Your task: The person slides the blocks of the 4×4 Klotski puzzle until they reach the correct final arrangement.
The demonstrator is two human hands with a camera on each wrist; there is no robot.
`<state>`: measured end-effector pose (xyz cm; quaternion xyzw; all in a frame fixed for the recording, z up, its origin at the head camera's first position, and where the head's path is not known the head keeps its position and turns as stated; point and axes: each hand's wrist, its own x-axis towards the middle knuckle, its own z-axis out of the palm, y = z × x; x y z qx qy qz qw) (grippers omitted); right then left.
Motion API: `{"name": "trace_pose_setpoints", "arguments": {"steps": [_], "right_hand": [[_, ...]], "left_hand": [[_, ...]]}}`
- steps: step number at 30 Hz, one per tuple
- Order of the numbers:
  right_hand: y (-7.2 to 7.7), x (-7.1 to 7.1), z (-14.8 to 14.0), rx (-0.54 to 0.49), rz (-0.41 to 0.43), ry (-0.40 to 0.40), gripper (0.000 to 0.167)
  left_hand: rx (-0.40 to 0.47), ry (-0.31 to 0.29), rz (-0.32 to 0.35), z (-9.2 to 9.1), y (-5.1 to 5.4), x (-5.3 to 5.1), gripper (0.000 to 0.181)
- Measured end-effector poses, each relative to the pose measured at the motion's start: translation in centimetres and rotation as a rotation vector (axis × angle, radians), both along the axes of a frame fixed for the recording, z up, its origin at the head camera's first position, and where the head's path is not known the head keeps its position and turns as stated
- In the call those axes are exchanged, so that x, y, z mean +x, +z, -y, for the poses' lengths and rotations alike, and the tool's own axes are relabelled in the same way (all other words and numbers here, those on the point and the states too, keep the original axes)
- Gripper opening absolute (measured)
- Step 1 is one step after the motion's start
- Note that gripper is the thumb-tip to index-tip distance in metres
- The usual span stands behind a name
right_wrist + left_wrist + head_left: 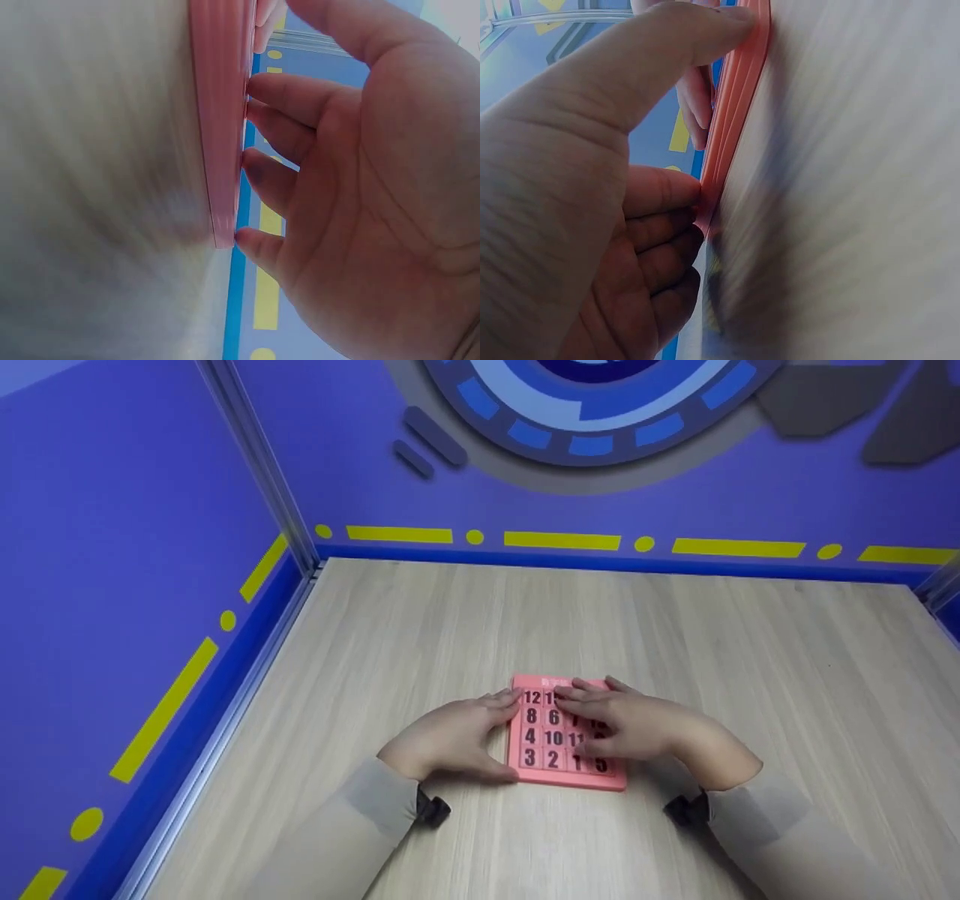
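A pink number slide puzzle (553, 775) lies flat on the wooden table, its white lettering along the far rim partly covered. Black numbers mark its square tiles, and several at the right are hidden. My left hand (457, 739) holds the puzzle's left edge, thumb by the near corner and fingertips by the far one. Spread over the right part of the tiles, my right hand (637, 724) touches the face with its fingertips. From the right wrist, the puzzle's pink side (223, 135) shows, with the fingers (274, 180) against its upper edge.
The light wooden table (420, 622) reaches back to a blue wall panel (337, 457) with yellow marks. Another blue panel (135, 547) stands along the left side. Grey sleeves (330, 832) and dark wrist straps are at both wrists.
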<state>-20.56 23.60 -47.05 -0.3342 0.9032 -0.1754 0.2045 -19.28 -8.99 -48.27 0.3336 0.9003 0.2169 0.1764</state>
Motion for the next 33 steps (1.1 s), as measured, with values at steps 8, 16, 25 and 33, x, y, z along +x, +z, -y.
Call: {"name": "trace_pose_setpoints", "arguments": {"steps": [8, 16, 25, 33], "right_hand": [[0.4, 0.0, -0.3, 0.025, -0.008, -0.019, 0.072], [0.6, 0.0, -0.3, 0.039, -0.036, -0.015, 0.066], [0.9, -0.2, -0.5, 0.076, -0.115, -0.027, 0.058], [1.4, 0.1, -0.7, 0.106, -0.158, -0.029, 0.052]], "left_hand": [[-0.009, 0.005, 0.003, 0.0, -0.1, -0.1, 0.109], [-0.013, 0.008, 0.004, 0.0, -0.2, -0.1, 0.109], [-0.025, 0.009, 0.004, -0.1, -0.2, -0.2, 0.111], [-0.023, 0.003, -0.004, 0.0, -0.3, -0.1, 0.111]]}}
